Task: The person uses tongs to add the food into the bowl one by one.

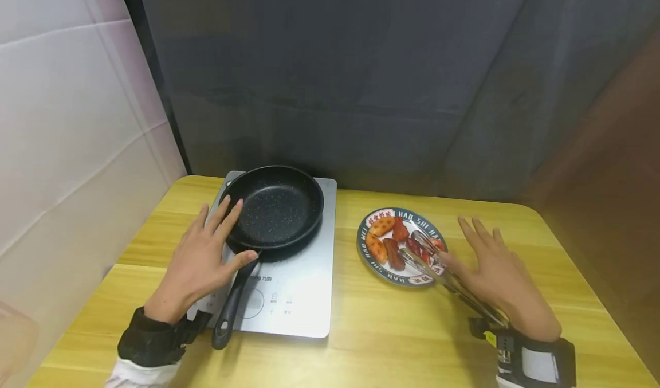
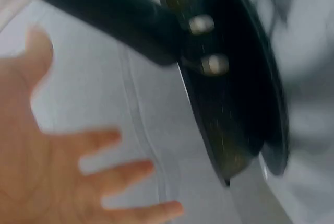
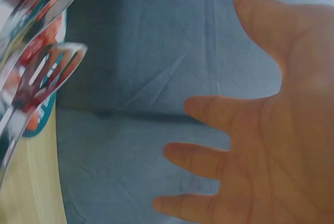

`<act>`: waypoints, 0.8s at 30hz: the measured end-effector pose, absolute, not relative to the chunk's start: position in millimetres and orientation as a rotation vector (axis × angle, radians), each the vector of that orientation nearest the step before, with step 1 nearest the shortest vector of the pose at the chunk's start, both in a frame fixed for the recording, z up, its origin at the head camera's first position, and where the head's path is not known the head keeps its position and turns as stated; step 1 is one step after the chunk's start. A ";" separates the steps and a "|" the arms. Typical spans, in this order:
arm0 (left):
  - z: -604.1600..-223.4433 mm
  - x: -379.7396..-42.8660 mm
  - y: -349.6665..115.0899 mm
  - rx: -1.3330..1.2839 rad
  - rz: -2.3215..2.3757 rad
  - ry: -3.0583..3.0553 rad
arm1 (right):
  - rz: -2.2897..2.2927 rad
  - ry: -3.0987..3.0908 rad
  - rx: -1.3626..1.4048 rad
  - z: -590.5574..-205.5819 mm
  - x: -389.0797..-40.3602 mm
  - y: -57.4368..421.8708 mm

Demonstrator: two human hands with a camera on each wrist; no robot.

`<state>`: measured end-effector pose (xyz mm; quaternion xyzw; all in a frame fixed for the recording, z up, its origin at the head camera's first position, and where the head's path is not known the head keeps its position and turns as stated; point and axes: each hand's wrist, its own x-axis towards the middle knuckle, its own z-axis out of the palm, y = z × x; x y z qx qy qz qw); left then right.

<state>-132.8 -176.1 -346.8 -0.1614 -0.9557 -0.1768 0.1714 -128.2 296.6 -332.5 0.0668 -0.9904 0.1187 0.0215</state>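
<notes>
My left hand is spread at the left side of a black frying pan, its fingers overlapping the rim in the head view. The thumb lies close above where the pan's handle begins. In the left wrist view the palm and spread fingers hold nothing. My right hand hovers beside metal tongs with its fingers apart, and the right wrist view shows its palm bare. The tongs' slotted end lies over food on a round plate.
The pan stands on a silver induction cooktop at the left of the wooden table. Spotted orange slices and a brown meat-like slab are on the plate. A dark cloth hangs behind, a white one at left.
</notes>
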 end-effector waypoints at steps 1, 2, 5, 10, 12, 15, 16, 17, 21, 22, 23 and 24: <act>-347.0 -131.5 -175.8 -0.431 -0.537 -2.695 | 0.359 -3.059 0.218 -332.7 -127.4 298.4; -347.0 -129.8 -175.6 -0.398 -0.583 -2.678 | 0.347 -3.049 0.231 -333.5 -126.2 300.5; -347.2 -122.0 -176.2 -0.279 -0.768 -2.633 | 0.334 -3.053 0.258 -339.3 -121.2 307.4; -347.5 -111.1 -179.2 -0.090 -1.034 -2.648 | 0.344 -3.136 0.205 -351.9 -115.9 316.8; -348.1 -110.4 -180.5 -0.036 -1.090 -2.685 | 0.349 -3.158 0.175 -355.9 -116.3 318.2; -350.6 -111.8 -181.6 0.034 -1.149 -2.756 | 0.367 -3.159 0.184 -361.2 -118.2 318.4; -352.0 -112.4 -182.0 0.049 -1.161 -2.780 | 0.375 -3.151 0.198 -363.1 -119.2 318.4; -353.4 -112.9 -182.1 0.066 -1.171 -2.805 | 0.388 -3.140 0.213 -365.0 -120.2 317.9; -358.2 -115.0 -181.1 0.100 -1.233 -2.846 | 0.415 -3.109 0.242 -372.9 -123.3 319.4; -358.8 -115.4 -180.0 0.097 -1.257 -2.846 | 0.411 -3.113 0.236 -374.6 -124.0 320.4; -359.1 -115.9 -178.4 0.098 -1.290 -2.842 | 0.406 -3.121 0.232 -376.2 -124.7 321.6; -359.4 -116.5 -176.8 0.094 -1.314 -2.840 | 0.401 -3.133 0.231 -377.5 -125.7 322.7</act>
